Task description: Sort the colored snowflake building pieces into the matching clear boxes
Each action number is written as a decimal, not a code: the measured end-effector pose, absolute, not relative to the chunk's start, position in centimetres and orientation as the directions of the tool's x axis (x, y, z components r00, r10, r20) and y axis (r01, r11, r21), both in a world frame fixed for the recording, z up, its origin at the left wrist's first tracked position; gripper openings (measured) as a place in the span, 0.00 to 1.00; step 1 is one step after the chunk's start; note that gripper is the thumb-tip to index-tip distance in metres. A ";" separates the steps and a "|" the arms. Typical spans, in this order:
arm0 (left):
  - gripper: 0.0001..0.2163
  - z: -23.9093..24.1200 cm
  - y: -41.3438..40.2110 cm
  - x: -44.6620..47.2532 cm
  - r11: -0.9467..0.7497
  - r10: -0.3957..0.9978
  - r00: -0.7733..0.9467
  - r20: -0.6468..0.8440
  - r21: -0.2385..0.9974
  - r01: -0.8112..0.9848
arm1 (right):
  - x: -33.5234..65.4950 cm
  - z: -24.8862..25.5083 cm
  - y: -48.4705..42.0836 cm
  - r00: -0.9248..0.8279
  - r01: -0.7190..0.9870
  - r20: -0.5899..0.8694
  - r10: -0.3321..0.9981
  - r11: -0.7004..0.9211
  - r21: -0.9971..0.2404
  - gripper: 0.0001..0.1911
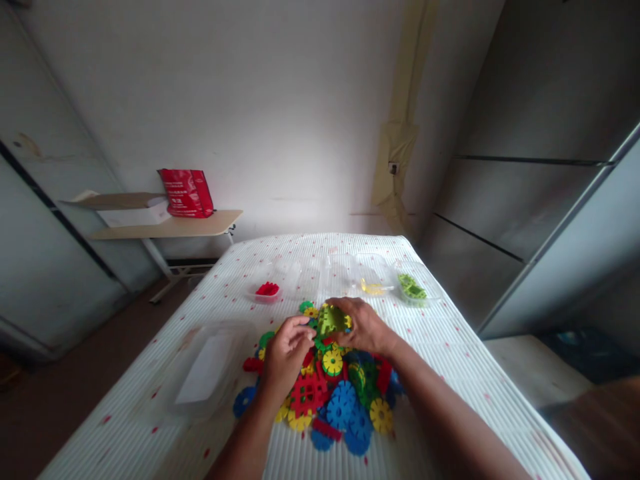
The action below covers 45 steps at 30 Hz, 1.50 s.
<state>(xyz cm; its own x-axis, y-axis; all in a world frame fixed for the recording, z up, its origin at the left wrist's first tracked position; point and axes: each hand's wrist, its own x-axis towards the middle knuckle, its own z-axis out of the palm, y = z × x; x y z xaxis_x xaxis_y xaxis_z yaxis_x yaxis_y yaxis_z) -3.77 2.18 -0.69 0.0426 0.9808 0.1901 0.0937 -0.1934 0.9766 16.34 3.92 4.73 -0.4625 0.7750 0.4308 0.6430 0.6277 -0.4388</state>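
Observation:
A light green interlocking plastic block (pixel 330 321) is gripped between the thumb and fingers of my right hand (pixel 361 325), just above the pile. My left hand (pixel 290 345) hovers at the pile's left side, close to the block. Its fingers are loosely bent, the thumb apart from them, and I see nothing in the palm. Beneath both hands lies a heap of flower-shaped discs and notched blocks. Blue discs (pixel 342 405) lie at its front, a red lattice block (pixel 307 393) near its middle, and a yellow disc (pixel 381 415) at its right front.
Clear plastic containers stand behind the pile: one with red pieces (pixel 267 289), one with yellow pieces (pixel 371 287), one with light green pieces (pixel 412 287). A larger clear tub (pixel 235 333) is at left on the patterned tablecloth (pixel 200 300). A side table (pixel 200 225) holds a red bag (pixel 187 193).

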 end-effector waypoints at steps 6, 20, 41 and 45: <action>0.10 -1.0 2.6 -5.4 -0.357 0.916 -0.025 0.400 0.844 0.399 | 26.2 7.7 6.4 0.046 0.913 0.445 0.894 0.143 -0.382 0.31; 0.09 -1.5 2.8 -5.7 -0.367 0.897 -0.023 0.441 0.774 0.516 | 31.1 6.4 13.3 0.582 0.810 0.079 0.809 -0.569 -0.141 0.32; 0.09 -0.9 2.7 -5.9 -0.348 0.888 -0.072 0.455 0.765 0.542 | 27.4 5.0 4.1 -0.050 0.993 0.595 0.802 0.105 -0.058 0.18; 0.09 -0.9 2.7 -6.1 -0.325 0.880 -0.124 0.459 0.770 0.549 | 25.6 1.2 1.6 -0.299 0.899 0.576 0.760 0.427 -0.097 0.16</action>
<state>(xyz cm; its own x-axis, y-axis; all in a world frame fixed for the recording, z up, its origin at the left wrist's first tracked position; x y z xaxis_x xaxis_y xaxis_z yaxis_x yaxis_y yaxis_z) -6.09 2.68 -0.94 -0.1239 0.8798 0.4590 0.5491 -0.3245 0.7702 25.56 1.64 1.21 -0.2994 0.7605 0.5762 0.8990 0.4272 -0.0966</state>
